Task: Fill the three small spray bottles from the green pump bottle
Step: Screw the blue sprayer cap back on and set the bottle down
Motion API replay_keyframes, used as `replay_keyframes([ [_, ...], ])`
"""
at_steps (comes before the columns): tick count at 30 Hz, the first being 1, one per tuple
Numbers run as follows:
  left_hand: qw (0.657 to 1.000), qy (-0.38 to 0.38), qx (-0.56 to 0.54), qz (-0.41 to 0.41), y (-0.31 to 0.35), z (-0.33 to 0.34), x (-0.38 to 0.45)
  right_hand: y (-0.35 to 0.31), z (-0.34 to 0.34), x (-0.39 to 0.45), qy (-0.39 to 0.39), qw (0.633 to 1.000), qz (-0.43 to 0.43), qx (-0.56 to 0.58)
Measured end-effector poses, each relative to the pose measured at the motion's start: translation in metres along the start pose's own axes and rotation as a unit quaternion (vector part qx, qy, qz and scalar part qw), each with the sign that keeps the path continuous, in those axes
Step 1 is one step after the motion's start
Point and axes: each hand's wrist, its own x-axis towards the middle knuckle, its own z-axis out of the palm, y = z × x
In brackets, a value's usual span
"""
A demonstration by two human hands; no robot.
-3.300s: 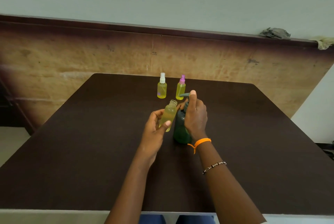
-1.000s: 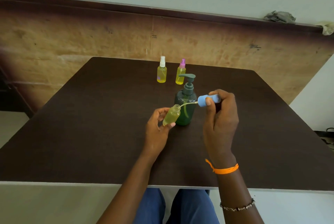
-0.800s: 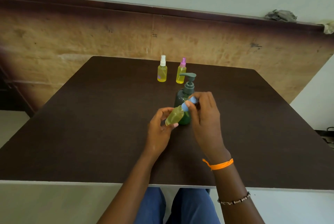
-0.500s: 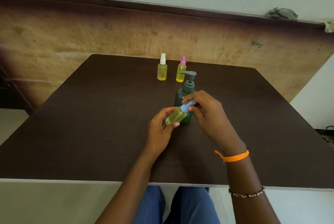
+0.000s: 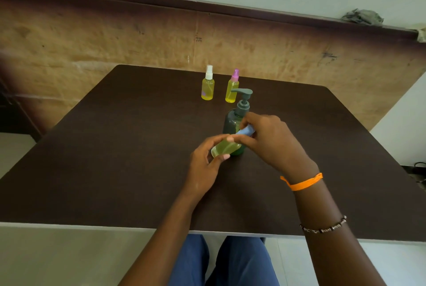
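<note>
Small spray bottle [image 5: 227,147] full of yellow stuff, tipped sideways just in front of the green pump bottle [image 5: 233,122], held in curled left hand [image 5: 205,165], blue cap [image 5: 246,130] pinched by right hand [image 5: 272,142], above the bench [image 5: 115,147].

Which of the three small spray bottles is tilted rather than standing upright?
The blue-capped spray bottle, held off the table between left hand and right hand. The white-capped bottle and pink-capped bottle stand upright at the back.
</note>
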Motion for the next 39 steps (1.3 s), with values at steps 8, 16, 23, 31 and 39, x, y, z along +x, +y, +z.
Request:
replay_keyframes([
  [8,0.999,-0.006,0.047,0.018,-0.004,0.0,0.0,0.004,-0.001,0.0,-0.041,0.996,0.021,-0.075],
  [16,0.999,-0.01,0.041,0.008,-0.003,0.0,0.001,0.001,-0.016,-0.002,-0.078,0.996,-0.041,0.005],
  [23,0.999,-0.001,0.04,0.015,-0.006,0.0,0.002,0.003,-0.015,-0.003,-0.042,0.997,-0.009,-0.06],
  [31,0.999,-0.012,0.035,0.007,-0.005,-0.001,0.0,0.004,-0.009,-0.001,-0.062,0.995,-0.03,-0.068],
  [39,0.994,-0.079,-0.072,-0.025,0.009,-0.002,-0.002,0.01,-0.016,0.002,-0.087,0.977,-0.072,0.181],
])
